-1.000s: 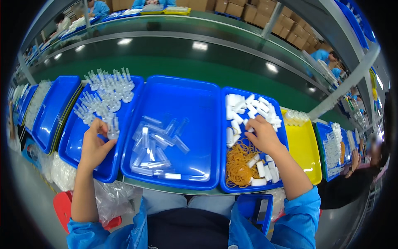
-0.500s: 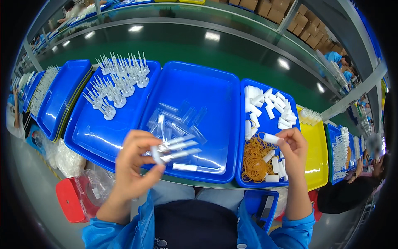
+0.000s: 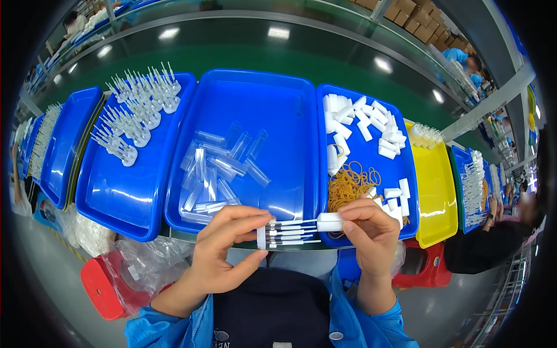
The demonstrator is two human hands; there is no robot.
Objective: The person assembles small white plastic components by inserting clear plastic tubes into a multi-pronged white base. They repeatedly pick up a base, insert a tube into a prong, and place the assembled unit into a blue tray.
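My left hand (image 3: 223,252) is closed around the white disc-like base of a pronged piece (image 3: 290,233), pinched between thumb and fingers. Its several thin white rods, dark near the base, point right. In my right hand (image 3: 371,232), a small white block (image 3: 330,221) is pinched by its right end. The block's left end meets the tip of the uppermost rod; whether the rod goes into it, I cannot tell. Behind my hands, clear plastic tubes (image 3: 229,159) lie in the middle blue tray (image 3: 261,104). More white blocks (image 3: 386,130) and tan rubber bands (image 3: 351,182) share the right blue tray (image 3: 368,165).
Upright pronged pieces (image 3: 136,113) stand in the left blue tray (image 3: 119,203). Stacked blue trays (image 3: 72,145) are farther left. A yellow tray (image 3: 435,191) sits at the right. Red stools (image 3: 104,287) and plastic bags (image 3: 151,261) are below. A co-worker's arm (image 3: 493,214) shows far right.
Both hands have come together in front of the trays. The pronged piece has swung level, and the white block has moved left to its rod tips. The view has shifted.
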